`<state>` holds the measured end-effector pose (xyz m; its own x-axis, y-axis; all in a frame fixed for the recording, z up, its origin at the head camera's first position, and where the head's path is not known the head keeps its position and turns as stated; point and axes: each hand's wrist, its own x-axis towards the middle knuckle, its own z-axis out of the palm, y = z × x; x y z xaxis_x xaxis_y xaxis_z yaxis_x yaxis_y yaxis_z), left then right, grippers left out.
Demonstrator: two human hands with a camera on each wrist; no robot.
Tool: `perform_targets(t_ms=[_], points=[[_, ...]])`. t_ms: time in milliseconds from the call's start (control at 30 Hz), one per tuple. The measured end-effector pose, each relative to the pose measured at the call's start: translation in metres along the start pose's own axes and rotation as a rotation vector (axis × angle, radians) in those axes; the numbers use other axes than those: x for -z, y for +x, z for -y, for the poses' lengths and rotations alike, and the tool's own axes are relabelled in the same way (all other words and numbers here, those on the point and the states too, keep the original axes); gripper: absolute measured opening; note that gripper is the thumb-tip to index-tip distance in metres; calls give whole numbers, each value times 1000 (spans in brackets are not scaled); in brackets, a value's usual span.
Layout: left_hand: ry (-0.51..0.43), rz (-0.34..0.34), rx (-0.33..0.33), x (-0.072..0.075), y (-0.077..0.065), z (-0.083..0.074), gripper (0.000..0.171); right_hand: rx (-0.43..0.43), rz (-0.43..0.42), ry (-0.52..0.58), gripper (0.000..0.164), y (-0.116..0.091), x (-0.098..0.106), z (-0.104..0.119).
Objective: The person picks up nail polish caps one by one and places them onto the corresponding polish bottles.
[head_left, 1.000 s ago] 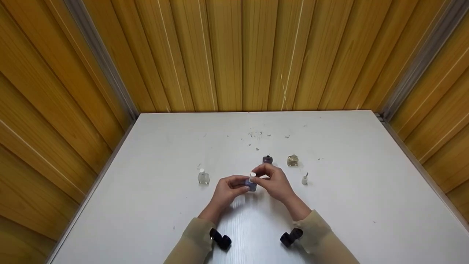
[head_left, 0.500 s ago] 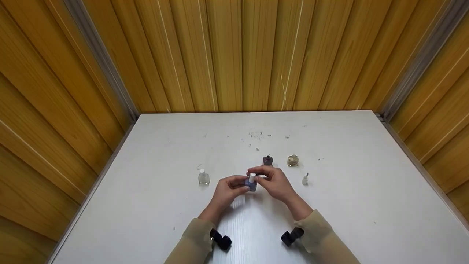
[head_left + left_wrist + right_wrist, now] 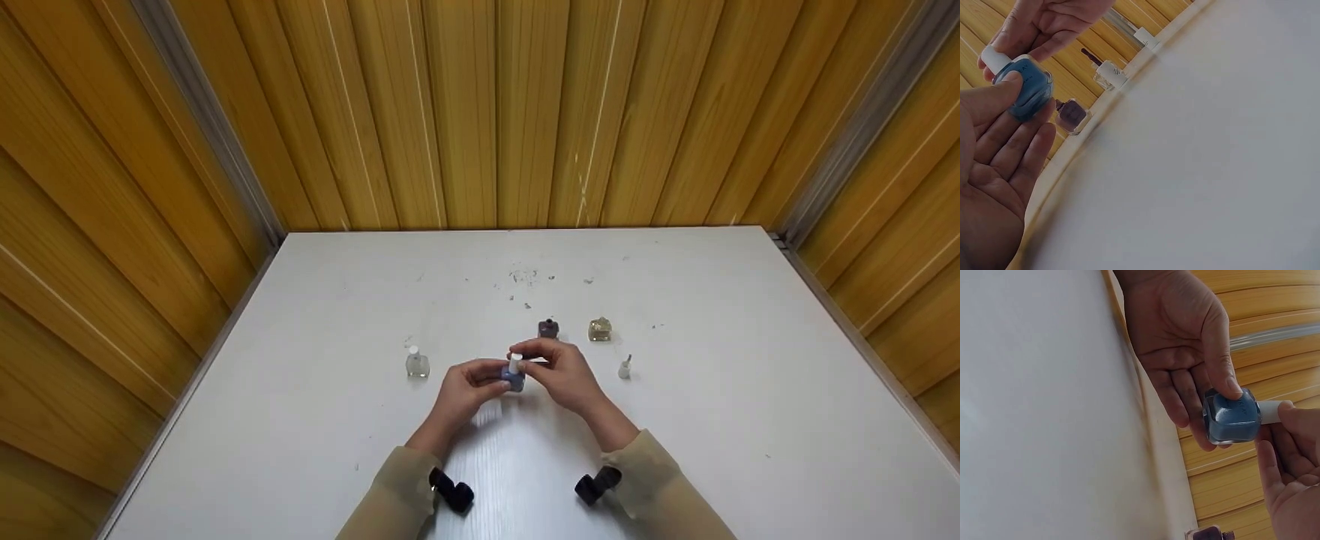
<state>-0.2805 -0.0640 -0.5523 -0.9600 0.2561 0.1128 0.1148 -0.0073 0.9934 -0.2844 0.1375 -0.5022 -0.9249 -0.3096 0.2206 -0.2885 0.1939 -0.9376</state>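
My left hand [image 3: 466,388] holds a small blue nail polish bottle [image 3: 1030,90], thumb on its front and fingers behind it. With thumb and fingers, my right hand [image 3: 566,376] pinches the white cap [image 3: 1269,412], which sits on the bottle's neck. The bottle is held tilted over the table. Just beyond my right hand stands an uncapped purple nail polish bottle [image 3: 548,328]. In the left wrist view, a white cap [image 3: 1112,74] stands with its dark brush pointing up. Another white brush cap [image 3: 625,368] stands upright to the right of my right hand.
An uncapped bottle of gold-flecked polish [image 3: 600,329] stands behind and to the right of my hands. A clear bottle with a white cap [image 3: 417,363] is on the left. Dark specks mark the white table [image 3: 337,300], and wood-patterned panels [image 3: 525,112] enclose its back and sides.
My right fingers have shifted their grip around the white cap, leaving more of it showing. The left hand and the blue bottle have stayed in nearly the same place.
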Motion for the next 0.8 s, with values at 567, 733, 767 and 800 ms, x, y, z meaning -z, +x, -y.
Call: perform_targets(t_ms=[567, 733, 767, 800], points=[[51, -46, 4, 0, 0, -1, 31, 8, -69, -3, 21, 0, -9, -2], [50, -56, 3, 1, -2, -1, 31, 6, -84, 8, 20, 1, -14, -2], [51, -59, 5, 1, -2, -2, 31, 10, -87, 10, 20, 1, -15, -2], [51, -60, 3, 1, -2, -2, 30, 15, -91, 10, 20, 1, -16, -2]])
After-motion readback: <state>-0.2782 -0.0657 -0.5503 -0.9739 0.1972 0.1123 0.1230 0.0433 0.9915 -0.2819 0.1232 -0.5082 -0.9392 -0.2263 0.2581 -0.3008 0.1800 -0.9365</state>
